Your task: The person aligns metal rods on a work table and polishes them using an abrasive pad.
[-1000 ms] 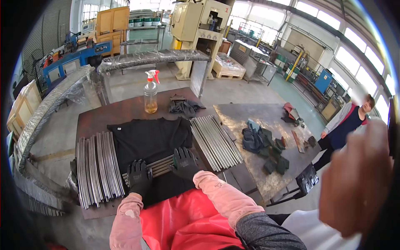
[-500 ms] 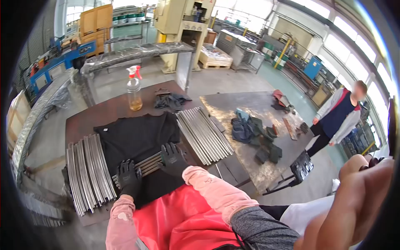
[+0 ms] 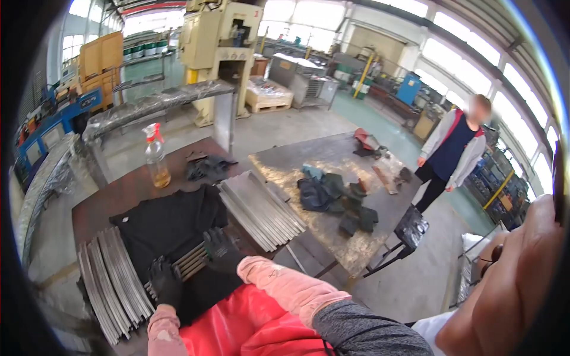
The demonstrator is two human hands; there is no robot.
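Note:
My left hand (image 3: pixel 165 281), in a black glove, lies with its fingers spread over the left end of a few short metal rods (image 3: pixel 191 263). At their right end rests my right hand (image 3: pixel 221 251), gloved too, its fingers apart and flat. The rods lie on a black cloth (image 3: pixel 169 222) on the dark table. Left of the cloth is a row of long metal tubes (image 3: pixel 114 283); another bundle of tubes (image 3: pixel 261 210) lies to its right.
A spray bottle (image 3: pixel 157 163) and dark rags (image 3: pixel 208 167) stand behind the cloth. More rags (image 3: pixel 338 199) lie on the right-hand table (image 3: pixel 279 160). A person (image 3: pixel 454 148) stands beyond it; another person's bare arm (image 3: pixel 504 291) is close at the right edge.
The view has turned to the right, so the tables appear further left and lower. Both hands remain at the short rods. The bare arm at the right has shifted and lowered.

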